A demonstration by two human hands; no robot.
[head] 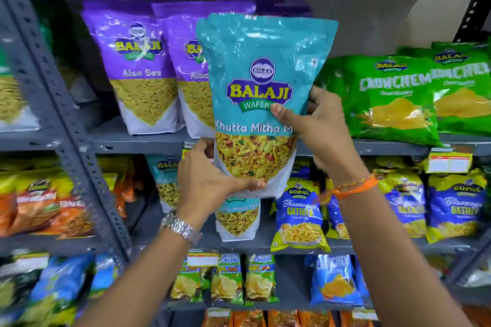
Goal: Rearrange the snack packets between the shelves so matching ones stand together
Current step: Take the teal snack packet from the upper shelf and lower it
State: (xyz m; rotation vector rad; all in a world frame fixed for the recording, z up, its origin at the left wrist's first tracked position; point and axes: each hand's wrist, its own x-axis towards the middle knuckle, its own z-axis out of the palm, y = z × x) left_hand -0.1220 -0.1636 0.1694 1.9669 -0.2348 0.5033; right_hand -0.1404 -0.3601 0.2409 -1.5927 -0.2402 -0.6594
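Observation:
I hold a teal Balaji Khatta Mitha Mix packet (261, 66) upright in front of the upper shelf (148, 141). My left hand (212, 180) cups its bottom left corner. My right hand (322, 130) grips its right edge, thumb on the front. Behind it on the upper shelf stand purple Aloo Sev packets (138, 61), and green Crunchem packets (393, 93) sit to the right. On the shelf below, two matching teal packets stand: one (166, 180) left of my left hand, another (237, 218) partly hidden under the held packet.
Blue Gopal Gathiya packets (299, 215) fill the middle shelf's right side, orange and yellow packets (45, 202) its left bay. A grey slotted upright (66, 125) divides the bays. Small green and blue packets (332, 281) stand on the lower shelf. A price tag (449, 163) hangs from the upper shelf's edge.

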